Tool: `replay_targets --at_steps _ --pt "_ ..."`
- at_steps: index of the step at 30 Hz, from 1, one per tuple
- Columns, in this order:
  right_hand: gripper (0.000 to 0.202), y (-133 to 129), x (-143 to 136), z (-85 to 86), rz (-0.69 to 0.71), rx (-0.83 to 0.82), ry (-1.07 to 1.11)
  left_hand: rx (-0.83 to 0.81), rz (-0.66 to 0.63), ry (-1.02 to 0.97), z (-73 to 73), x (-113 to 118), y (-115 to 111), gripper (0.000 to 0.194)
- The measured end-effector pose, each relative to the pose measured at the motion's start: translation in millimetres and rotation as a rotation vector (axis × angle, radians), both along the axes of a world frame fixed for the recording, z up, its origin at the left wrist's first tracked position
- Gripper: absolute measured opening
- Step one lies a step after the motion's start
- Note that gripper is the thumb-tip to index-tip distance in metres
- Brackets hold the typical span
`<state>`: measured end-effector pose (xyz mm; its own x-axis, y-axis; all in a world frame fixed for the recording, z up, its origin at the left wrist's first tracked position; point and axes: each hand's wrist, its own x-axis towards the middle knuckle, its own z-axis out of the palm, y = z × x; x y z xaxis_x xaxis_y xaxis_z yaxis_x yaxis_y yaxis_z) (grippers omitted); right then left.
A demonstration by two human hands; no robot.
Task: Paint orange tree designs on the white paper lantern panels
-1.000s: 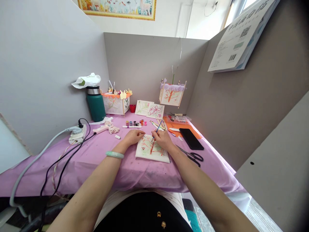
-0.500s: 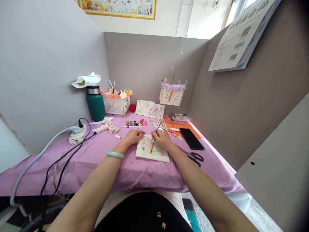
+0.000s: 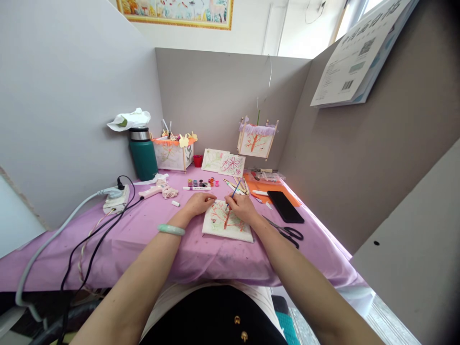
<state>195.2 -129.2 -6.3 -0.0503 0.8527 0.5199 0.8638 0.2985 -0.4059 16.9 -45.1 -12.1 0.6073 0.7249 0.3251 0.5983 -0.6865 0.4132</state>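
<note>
A white panel (image 3: 215, 230) painted with an orange-brown tree and green dabs lies in front of me. My right hand (image 3: 242, 208) pinches a thin blue-handled paintbrush (image 3: 237, 187), tilted, its lower end over the upper middle of the painting; whether the tip touches is too small to tell. At the panel's upper left corner rests my left hand (image 3: 201, 203), fingers stretched out and holding nothing visible. A green bangle (image 3: 171, 230) circles my left wrist. Small paint pots (image 3: 203, 183) and a purple-and-white marker (image 3: 197, 189) lie just beyond.
To the right are black scissors (image 3: 287, 233), a black phone (image 3: 285, 207) and an orange sheet (image 3: 257, 184). A teal bottle (image 3: 143, 155), a power strip (image 3: 117, 199) with cables and a pink glue gun (image 3: 151, 192) stand left. Behind, a decorated box (image 3: 172, 155) and a hanging lantern (image 3: 257, 141).
</note>
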Motion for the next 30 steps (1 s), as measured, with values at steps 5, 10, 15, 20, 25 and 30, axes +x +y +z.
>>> replay_targets --at_steps 5,10,15,20,25,30 --pt "0.032 -0.6 -0.6 0.2 0.006 0.009 0.002 -0.001 0.004 0.004 0.2 0.1 -0.8 0.037" --pt "0.033 0.5 0.1 -1.3 0.013 0.006 0.005 -0.009 0.023 0.014 1.3 0.4 -2.3 0.036" --pt "0.033 1.4 0.7 -1.8 0.023 0.008 -0.005 0.001 0.010 0.014 0.7 0.3 -1.4 0.036" --pt "0.032 2.0 1.3 -2.9 0.036 0.022 -0.021 0.016 0.014 0.019 -1.0 0.4 0.1 0.036" --pt "0.032 1.5 1.1 -2.6 0.039 0.014 -0.026 0.021 0.011 0.024 -0.9 0.5 -0.1 0.035" --pt "0.031 1.1 0.7 -1.7 0.039 0.014 -0.032 0.013 0.024 0.019 -1.6 0.2 0.5 0.035"
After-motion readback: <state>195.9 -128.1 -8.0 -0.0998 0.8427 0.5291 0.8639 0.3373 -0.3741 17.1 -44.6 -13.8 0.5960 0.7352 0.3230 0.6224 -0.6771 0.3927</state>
